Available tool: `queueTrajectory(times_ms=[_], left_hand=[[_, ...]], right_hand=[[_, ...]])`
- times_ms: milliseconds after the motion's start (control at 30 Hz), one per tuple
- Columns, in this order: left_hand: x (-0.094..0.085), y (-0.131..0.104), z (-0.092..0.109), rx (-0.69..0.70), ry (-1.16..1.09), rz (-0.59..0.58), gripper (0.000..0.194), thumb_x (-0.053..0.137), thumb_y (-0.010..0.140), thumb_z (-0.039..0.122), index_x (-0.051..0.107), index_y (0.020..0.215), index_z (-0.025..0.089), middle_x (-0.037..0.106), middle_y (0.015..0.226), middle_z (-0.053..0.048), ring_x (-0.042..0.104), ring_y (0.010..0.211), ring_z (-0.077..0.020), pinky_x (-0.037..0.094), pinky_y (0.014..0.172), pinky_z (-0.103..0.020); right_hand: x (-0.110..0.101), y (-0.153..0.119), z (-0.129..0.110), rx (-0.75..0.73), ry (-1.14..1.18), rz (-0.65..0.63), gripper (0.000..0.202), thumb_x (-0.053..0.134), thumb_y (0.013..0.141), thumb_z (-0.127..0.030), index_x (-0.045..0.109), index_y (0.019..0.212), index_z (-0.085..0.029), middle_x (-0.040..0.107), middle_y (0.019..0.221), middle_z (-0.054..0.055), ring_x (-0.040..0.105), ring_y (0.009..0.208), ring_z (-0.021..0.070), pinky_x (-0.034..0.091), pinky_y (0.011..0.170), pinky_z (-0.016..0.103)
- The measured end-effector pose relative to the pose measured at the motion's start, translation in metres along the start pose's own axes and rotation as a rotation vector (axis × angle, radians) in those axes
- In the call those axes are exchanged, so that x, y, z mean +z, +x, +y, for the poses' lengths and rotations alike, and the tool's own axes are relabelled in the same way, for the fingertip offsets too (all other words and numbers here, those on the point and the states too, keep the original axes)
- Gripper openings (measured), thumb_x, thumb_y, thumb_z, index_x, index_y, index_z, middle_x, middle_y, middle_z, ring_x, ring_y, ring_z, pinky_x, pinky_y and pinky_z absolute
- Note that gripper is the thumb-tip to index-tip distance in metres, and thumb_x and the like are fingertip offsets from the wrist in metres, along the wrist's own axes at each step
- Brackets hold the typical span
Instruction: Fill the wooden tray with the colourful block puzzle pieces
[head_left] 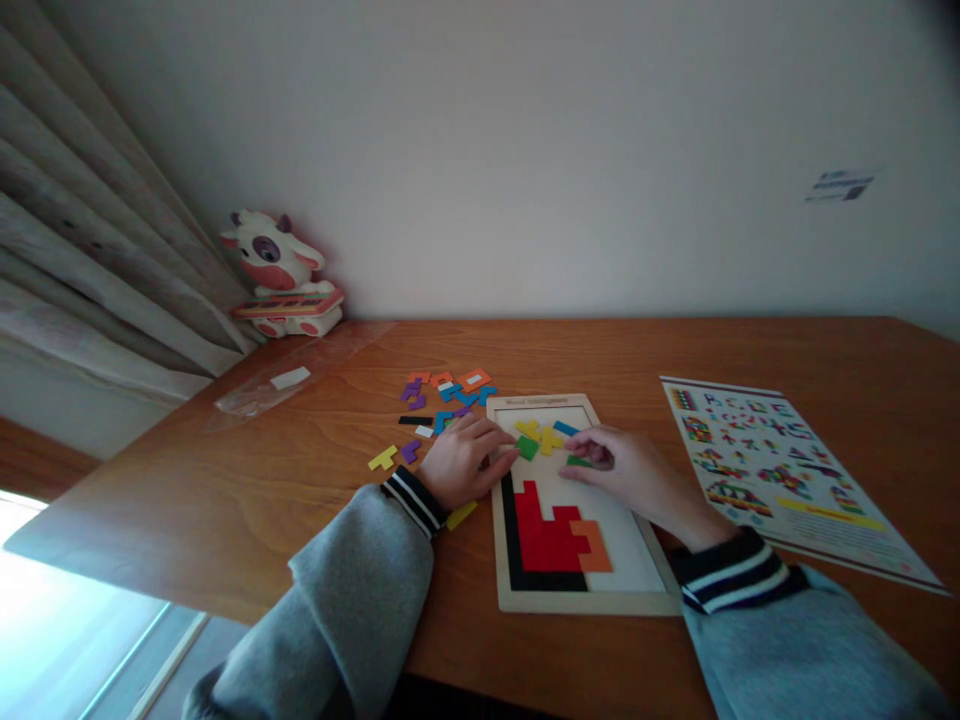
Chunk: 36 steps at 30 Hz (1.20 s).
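Observation:
A wooden puzzle board point(551, 602) lies on the table in front of me. Red pieces point(544, 540), black pieces point(517, 560) and an orange piece point(598, 547) fit together in its lower left. My left hand point(466, 460) rests over the board's left edge, thumb and index finger pinching the corner of a green puzzle piece point(526, 448). From the right, my right hand point(626, 475) reaches over the board, thumb and fingers around another green puzzle piece point(578, 461), partly hidden. Yellow pieces point(551, 440) and a blue piece point(565, 428) lie loose between the hands.
Several loose pieces, including an orange one point(474, 380) and a yellow one point(383, 458), lie left of the board. A printed pattern sheet point(787, 460) is at the right. A clear plastic bag point(259, 400) and a toy cow point(281, 275) sit at the back left.

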<state>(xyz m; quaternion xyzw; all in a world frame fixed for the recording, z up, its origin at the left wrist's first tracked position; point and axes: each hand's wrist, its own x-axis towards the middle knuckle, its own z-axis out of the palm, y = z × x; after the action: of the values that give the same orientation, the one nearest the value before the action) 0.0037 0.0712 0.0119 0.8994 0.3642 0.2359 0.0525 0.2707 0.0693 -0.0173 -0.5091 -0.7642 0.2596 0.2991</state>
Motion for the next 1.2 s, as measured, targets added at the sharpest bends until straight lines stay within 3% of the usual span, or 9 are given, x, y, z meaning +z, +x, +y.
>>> queueTrajectory(times_ms=[67,133,267,400,567,733,933,1067,1200], left_hand=[[-0.001,0.0,0.003,0.113,-0.063,-0.07,0.029,0.044,0.1,0.034,0.067,0.11,0.02,0.07,0.108,-0.008,0.063,0.103,-0.0208,0.049,0.095,-0.037],[-0.002,-0.001,0.004,0.189,-0.102,-0.15,0.031,0.043,0.1,0.035,0.065,0.117,0.021,0.069,0.117,-0.007,0.061,0.111,-0.0204,0.048,0.1,-0.037],[0.001,-0.003,0.003,0.147,-0.081,-0.174,0.037,0.042,0.101,0.037,0.056,0.132,0.022,0.059,0.137,-0.007,0.052,0.128,-0.0219,0.042,0.109,-0.04],[0.001,-0.004,0.002,0.087,-0.052,-0.13,0.038,0.037,0.102,0.034,0.054,0.134,0.021,0.055,0.141,-0.008,0.046,0.135,-0.0222,0.037,0.114,-0.043],[-0.003,-0.002,0.005,0.028,-0.113,-0.126,0.036,0.032,0.103,0.032,0.055,0.129,0.022,0.064,0.128,-0.007,0.058,0.121,-0.0202,0.045,0.107,-0.04],[-0.004,-0.001,0.007,0.063,-0.126,-0.138,0.035,0.032,0.103,0.032,0.056,0.127,0.021,0.065,0.127,-0.006,0.056,0.123,-0.0191,0.044,0.108,-0.038],[-0.003,-0.002,0.005,0.057,-0.085,-0.103,0.034,0.033,0.103,0.03,0.057,0.125,0.022,0.065,0.125,-0.006,0.058,0.12,-0.0187,0.046,0.105,-0.036],[-0.002,-0.003,-0.008,-0.022,0.035,-0.013,0.031,0.039,0.1,0.028,0.059,0.122,0.02,0.065,0.122,-0.01,0.059,0.115,-0.023,0.047,0.103,-0.042],[0.001,-0.011,-0.034,-0.261,0.238,0.088,0.032,0.046,0.097,0.035,0.059,0.122,0.02,0.06,0.128,-0.012,0.056,0.117,-0.0279,0.046,0.102,-0.047]], right_hand=[[0.001,0.001,-0.002,-0.054,-0.043,0.001,0.026,0.073,0.08,-0.043,0.071,0.094,-0.022,0.07,0.092,0.004,0.066,0.076,0.0189,0.053,0.066,0.03],[0.002,0.002,-0.002,-0.058,-0.139,0.081,0.024,0.07,0.082,-0.044,0.07,0.092,-0.022,0.068,0.092,0.005,0.065,0.076,0.0197,0.052,0.065,0.031],[0.003,0.003,-0.002,-0.015,-0.237,0.198,0.025,0.062,0.088,-0.047,0.067,0.083,-0.022,0.068,0.077,0.004,0.063,0.066,0.0203,0.048,0.06,0.032],[0.002,0.002,-0.012,-0.1,-0.14,0.113,0.027,0.052,0.095,-0.043,0.069,0.085,-0.023,0.072,0.081,0.003,0.066,0.071,0.0195,0.051,0.066,0.032],[0.006,-0.001,-0.025,-0.277,-0.061,-0.001,0.023,0.051,0.096,-0.033,0.072,0.098,-0.026,0.075,0.101,0.004,0.069,0.095,0.0211,0.053,0.088,0.038],[0.01,0.0,-0.021,-0.352,-0.14,-0.002,0.026,0.054,0.095,-0.028,0.068,0.117,-0.028,0.068,0.125,0.005,0.061,0.119,0.0225,0.045,0.105,0.048],[0.01,0.0,-0.018,-0.319,-0.166,0.042,0.026,0.051,0.097,-0.031,0.068,0.115,-0.026,0.069,0.123,0.006,0.062,0.116,0.0226,0.047,0.103,0.046],[0.009,0.002,-0.013,-0.268,-0.179,0.117,0.027,0.047,0.097,-0.03,0.069,0.112,-0.023,0.07,0.12,0.009,0.063,0.115,0.0247,0.049,0.101,0.048],[0.011,0.002,-0.004,-0.219,-0.214,0.169,0.027,0.046,0.096,-0.028,0.067,0.112,-0.021,0.069,0.12,0.011,0.063,0.113,0.0261,0.048,0.101,0.05]])
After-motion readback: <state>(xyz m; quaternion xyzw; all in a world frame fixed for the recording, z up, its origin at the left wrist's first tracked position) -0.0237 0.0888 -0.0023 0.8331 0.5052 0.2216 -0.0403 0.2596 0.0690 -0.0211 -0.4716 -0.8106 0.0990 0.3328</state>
